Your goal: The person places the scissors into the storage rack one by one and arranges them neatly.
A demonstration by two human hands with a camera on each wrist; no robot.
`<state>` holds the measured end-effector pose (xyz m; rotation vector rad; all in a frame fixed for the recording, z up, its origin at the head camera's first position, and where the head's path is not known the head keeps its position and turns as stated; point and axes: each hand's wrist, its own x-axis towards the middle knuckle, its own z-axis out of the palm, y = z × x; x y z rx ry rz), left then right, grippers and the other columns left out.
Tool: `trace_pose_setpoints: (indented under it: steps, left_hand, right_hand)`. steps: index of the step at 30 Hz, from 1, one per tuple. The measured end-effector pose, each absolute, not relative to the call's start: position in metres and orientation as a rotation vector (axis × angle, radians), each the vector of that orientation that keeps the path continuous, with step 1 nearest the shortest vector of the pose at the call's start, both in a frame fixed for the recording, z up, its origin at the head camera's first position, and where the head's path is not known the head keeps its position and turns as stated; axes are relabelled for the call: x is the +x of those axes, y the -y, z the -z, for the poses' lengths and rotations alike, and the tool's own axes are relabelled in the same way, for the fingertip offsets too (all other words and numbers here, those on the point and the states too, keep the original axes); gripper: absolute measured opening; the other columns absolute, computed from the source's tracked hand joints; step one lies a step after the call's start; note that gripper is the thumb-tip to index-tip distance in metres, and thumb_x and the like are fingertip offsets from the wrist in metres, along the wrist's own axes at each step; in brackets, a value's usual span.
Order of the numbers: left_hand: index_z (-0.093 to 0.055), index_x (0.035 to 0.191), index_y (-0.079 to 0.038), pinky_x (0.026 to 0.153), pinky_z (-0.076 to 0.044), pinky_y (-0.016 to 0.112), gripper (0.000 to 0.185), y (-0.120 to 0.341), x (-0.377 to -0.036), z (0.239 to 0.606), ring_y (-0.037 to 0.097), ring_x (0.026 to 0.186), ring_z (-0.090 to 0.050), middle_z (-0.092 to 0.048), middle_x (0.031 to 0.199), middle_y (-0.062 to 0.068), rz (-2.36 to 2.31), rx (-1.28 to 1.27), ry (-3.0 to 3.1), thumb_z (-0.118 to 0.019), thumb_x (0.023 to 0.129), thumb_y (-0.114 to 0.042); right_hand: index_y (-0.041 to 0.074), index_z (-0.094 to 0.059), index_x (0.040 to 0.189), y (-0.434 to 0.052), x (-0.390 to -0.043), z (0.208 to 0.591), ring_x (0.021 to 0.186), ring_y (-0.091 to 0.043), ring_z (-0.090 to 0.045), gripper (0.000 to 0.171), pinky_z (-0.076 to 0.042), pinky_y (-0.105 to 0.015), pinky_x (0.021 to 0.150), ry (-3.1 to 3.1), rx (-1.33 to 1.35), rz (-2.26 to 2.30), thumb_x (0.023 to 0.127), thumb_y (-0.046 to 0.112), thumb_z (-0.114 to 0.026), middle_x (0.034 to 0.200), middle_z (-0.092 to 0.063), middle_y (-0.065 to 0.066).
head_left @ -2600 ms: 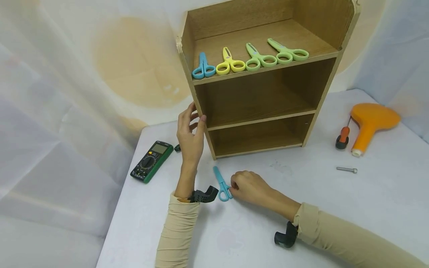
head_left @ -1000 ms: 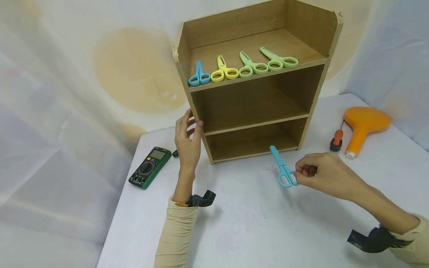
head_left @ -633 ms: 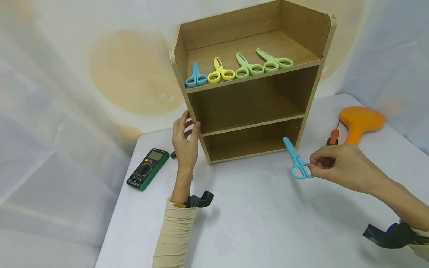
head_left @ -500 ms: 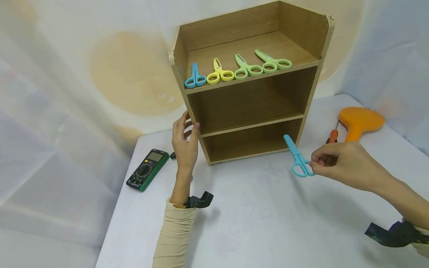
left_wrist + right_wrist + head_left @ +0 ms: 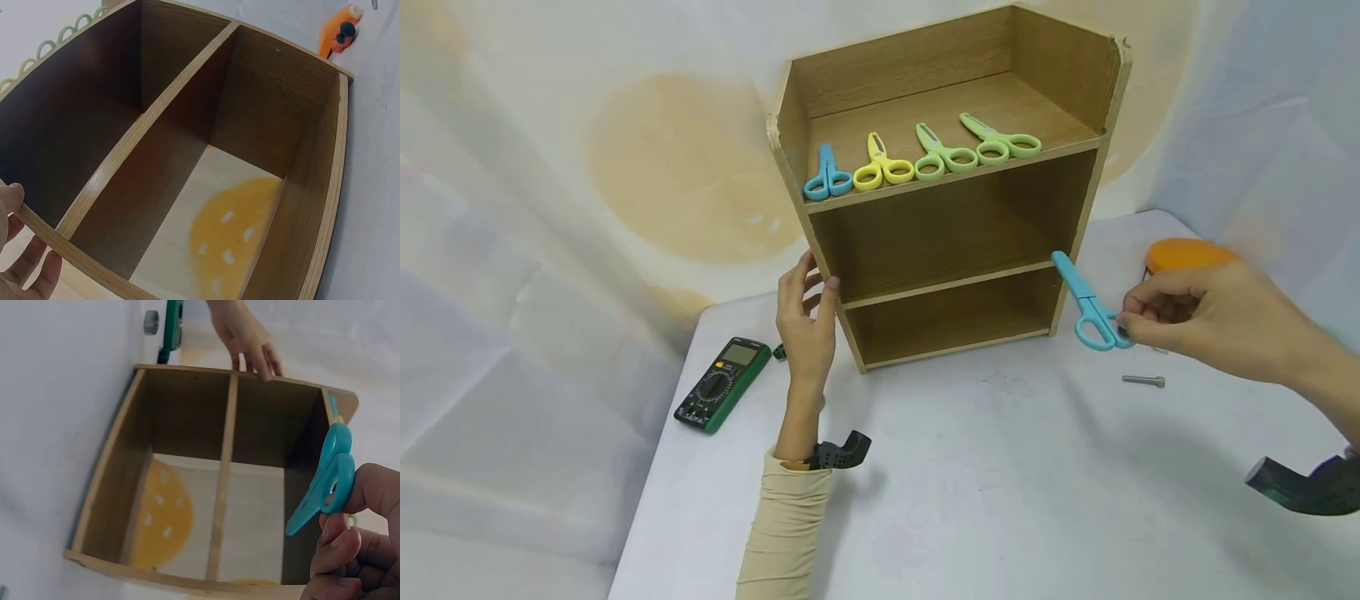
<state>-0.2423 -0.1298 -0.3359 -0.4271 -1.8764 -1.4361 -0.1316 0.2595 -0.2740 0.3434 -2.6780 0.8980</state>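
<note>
My right hand (image 5: 1225, 321) pinches a light-blue pair of scissors (image 5: 1088, 305) by one finger loop, holding it in the air before the right side of a wooden shelf (image 5: 951, 275). The scissors' blade end points up and left. My left hand (image 5: 808, 325) grips the shelf's left side panel, its thumb at the front edge and its fingers along the outer face. On the top board lie a blue pair of scissors (image 5: 827, 179), a yellow pair (image 5: 880, 167), a green pair (image 5: 936, 158) and another green pair (image 5: 996, 143), loops toward the front edge.
A green-and-black multimeter (image 5: 722, 385) lies left of the shelf. At the right, an orange object (image 5: 1183, 252) is partly hidden behind my right hand, and a metal bolt (image 5: 1142, 381) lies on the white table (image 5: 940, 500). The shelf's two lower compartments hold nothing.
My right hand has picked the light-blue scissors off the table, carried them right and raised them to about the middle board's height. My left hand stays on the shelf; the head view has shifted slightly.
</note>
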Motion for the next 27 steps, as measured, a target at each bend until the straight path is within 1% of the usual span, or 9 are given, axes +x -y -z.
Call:
trace_pose_setpoints:
  steps: [3,5,10,13,15,20,23,27]
  left_hand:
    - [-0.051,0.144,-0.002,0.093,-0.052,0.045,0.047,0.13,-0.244,0.338,0.027,0.116,-0.058,-0.054,0.13,0.014,1.44,-0.416,1.888,-0.062,0.099,-0.007]
    - [-0.05,0.145,-0.004,0.093,-0.052,0.045,0.047,0.13,-0.245,0.339,0.029,0.117,-0.058,-0.054,0.13,0.013,1.444,-0.411,1.897,-0.062,0.099,-0.006]
    - [-0.051,0.143,0.0,0.092,-0.051,0.049,0.046,0.129,-0.242,0.337,0.032,0.115,-0.058,-0.054,0.129,0.018,1.45,-0.43,1.876,-0.062,0.099,-0.004]
    - [-0.051,0.142,0.003,0.092,-0.051,0.051,0.045,0.128,-0.241,0.336,0.033,0.115,-0.058,-0.053,0.129,0.021,1.447,-0.45,1.861,-0.062,0.099,-0.004]
    - [-0.05,0.142,0.004,0.092,-0.051,0.051,0.045,0.128,-0.241,0.336,0.034,0.115,-0.058,-0.053,0.129,0.022,1.447,-0.454,1.858,-0.061,0.099,-0.004]
    - [-0.05,0.142,0.005,0.092,-0.051,0.052,0.045,0.127,-0.24,0.336,0.036,0.114,-0.058,-0.053,0.129,0.022,1.441,-0.458,1.863,-0.061,0.099,-0.003]
    - [-0.05,0.142,0.004,0.093,-0.051,0.051,0.045,0.127,-0.241,0.336,0.034,0.115,-0.057,-0.053,0.13,0.021,1.441,-0.455,1.869,-0.061,0.099,-0.003]
    - [-0.05,0.144,0.001,0.094,-0.051,0.048,0.046,0.129,-0.242,0.337,0.031,0.116,-0.057,-0.053,0.13,0.018,1.434,-0.429,1.882,-0.061,0.099,-0.004]
  right_hand:
    - [0.021,-0.072,0.077,-0.263,-0.133,0.265,0.062,-0.012,-0.054,0.019,-0.039,-0.019,0.052,2.674,0.351,-0.894,0.078,0.006,-0.084,0.072,-0.061,0.004]
    - [0.02,-0.072,0.079,-0.265,-0.134,0.258,0.061,-0.011,-0.054,0.016,-0.038,-0.019,0.051,2.696,0.315,-0.892,0.08,0.009,-0.083,0.07,-0.063,0.004]
    - [0.014,-0.074,0.085,-0.271,-0.139,0.243,0.061,-0.011,-0.056,0.007,-0.04,-0.02,0.052,2.733,0.231,-0.859,0.084,0.016,-0.082,0.072,-0.068,0.004]
    - [0.01,-0.075,0.088,-0.272,-0.143,0.234,0.061,-0.012,-0.055,0.012,-0.04,-0.022,0.05,2.738,0.187,-0.836,0.084,0.019,-0.082,0.073,-0.069,0.002]
    - [0.009,-0.075,0.089,-0.272,-0.146,0.229,0.061,-0.013,-0.053,0.015,-0.038,-0.023,0.049,2.734,0.162,-0.821,0.085,0.021,-0.082,0.072,-0.069,0.001]
    - [0.002,-0.075,0.093,-0.272,-0.15,0.22,0.059,-0.012,-0.05,0.017,-0.036,-0.022,0.047,2.687,0.155,-0.82,0.085,0.016,-0.081,0.074,-0.069,-0.004]
    - [0.001,-0.075,0.094,-0.271,-0.152,0.214,0.059,-0.012,-0.05,0.016,-0.037,-0.02,0.048,2.656,0.186,-0.81,0.086,0.014,-0.079,0.074,-0.069,-0.004]
    - [-0.001,-0.074,0.096,-0.271,-0.162,0.204,0.059,-0.013,-0.049,0.018,-0.037,-0.019,0.049,2.652,0.219,-0.774,0.088,0.015,-0.077,0.076,-0.07,-0.006]
